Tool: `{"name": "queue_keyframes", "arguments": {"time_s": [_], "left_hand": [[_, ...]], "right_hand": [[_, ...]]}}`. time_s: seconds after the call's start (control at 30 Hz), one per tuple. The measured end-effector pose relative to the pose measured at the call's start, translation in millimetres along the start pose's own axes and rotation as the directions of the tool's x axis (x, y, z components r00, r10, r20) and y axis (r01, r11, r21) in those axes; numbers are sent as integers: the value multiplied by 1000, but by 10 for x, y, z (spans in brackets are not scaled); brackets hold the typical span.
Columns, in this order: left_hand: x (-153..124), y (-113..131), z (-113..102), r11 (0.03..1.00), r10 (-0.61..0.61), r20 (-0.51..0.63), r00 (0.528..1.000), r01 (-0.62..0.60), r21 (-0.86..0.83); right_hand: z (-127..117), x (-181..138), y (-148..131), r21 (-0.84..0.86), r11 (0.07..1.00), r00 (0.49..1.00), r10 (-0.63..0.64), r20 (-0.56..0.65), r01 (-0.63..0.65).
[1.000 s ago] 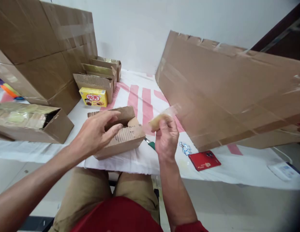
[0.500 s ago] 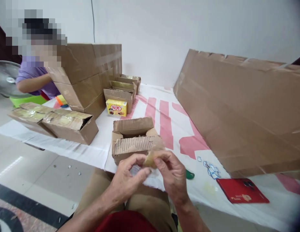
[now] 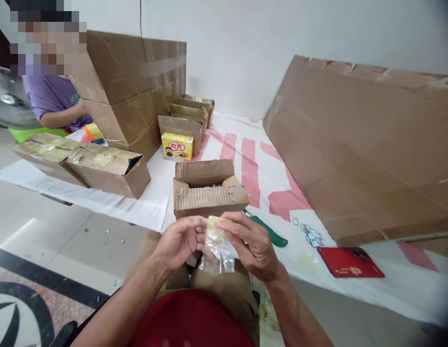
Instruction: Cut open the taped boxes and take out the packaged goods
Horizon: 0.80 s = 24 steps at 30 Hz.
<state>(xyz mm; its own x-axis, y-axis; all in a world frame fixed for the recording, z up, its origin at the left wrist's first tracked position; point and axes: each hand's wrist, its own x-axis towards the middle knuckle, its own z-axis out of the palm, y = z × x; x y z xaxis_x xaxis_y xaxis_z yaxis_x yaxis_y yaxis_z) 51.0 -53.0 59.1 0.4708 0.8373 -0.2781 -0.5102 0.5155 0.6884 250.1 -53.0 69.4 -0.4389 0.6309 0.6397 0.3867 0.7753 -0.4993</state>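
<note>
Between my two hands hangs a crumpled piece of clear plastic film [image 3: 218,248], yellowish at its upper end; I cannot tell if it is a small bag or tape. My right hand [image 3: 251,243] pinches its top between thumb and fingers. At its other edge, my left hand [image 3: 184,241] has curled fingers closed on the film, partly behind it. Just beyond both hands stands an open cardboard box [image 3: 211,202], flaps up, its contents too dark to make out. By my right hand lies a green-handled tool [image 3: 269,231], with a bit of metal blade showing.
Two taped cartons [image 3: 110,168] stand at the left table edge. A yellow printed box [image 3: 177,146] leans before several opened cartons. Large cardboard stacks [image 3: 126,72] and a big cardboard panel [image 3: 361,149] flank the table. A red phone [image 3: 350,262] lies right. Another person [image 3: 54,101] sits far left.
The film has been turned and now hangs down, clearer to see. My hands sit slightly lower against the box. The view has tilted downward, and more of the green-handled tool shows.
</note>
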Motion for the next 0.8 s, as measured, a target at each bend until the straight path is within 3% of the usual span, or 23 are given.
{"name": "queue_keyframes", "arguments": {"time_s": [0.07, 0.13, 0.27, 0.37, 0.43, 0.5, 0.57, 0.63, 0.8], "left_hand": [[-39, -8, -10, 1000, 2, 20, 1000, -2, 1], [-86, -34, 5, 987, 103, -34, 994, -98, 126], [-151, -102, 82, 833, 399, -110, 910, -310, 459], [-140, -119, 139, 740, 516, -65, 854, -406, 537], [-123, -103, 156, 811, 492, -116, 863, -406, 422], [-121, -76, 150, 933, 334, -172, 927, -298, 202], [-145, -61, 133, 989, 144, -138, 980, -145, 3], [-187, -77, 124, 993, 64, -95, 993, -72, -91], [-237, -190, 152, 987, 160, -159, 974, -161, 6]], "right_hand": [[-5, -11, -4, -1, 1000, 1000, -14, -6, 14], [-31, -22, -23, 39, 999, 999, -19, 26, 18], [-94, -19, -105, 227, 964, 990, 120, 79, -135], [-61, -1, -166, 126, 975, 982, 188, -15, -185], [-11, 4, -188, -86, 993, 995, 70, -66, -76], [19, 0, -190, -288, 956, 994, -80, -73, 55], [10, -9, -176, -419, 897, 986, -166, -17, 143], [-29, -16, -165, -458, 868, 982, -169, 88, 191], [-163, -39, -241, -342, 930, 942, -10, 335, 132]]}}
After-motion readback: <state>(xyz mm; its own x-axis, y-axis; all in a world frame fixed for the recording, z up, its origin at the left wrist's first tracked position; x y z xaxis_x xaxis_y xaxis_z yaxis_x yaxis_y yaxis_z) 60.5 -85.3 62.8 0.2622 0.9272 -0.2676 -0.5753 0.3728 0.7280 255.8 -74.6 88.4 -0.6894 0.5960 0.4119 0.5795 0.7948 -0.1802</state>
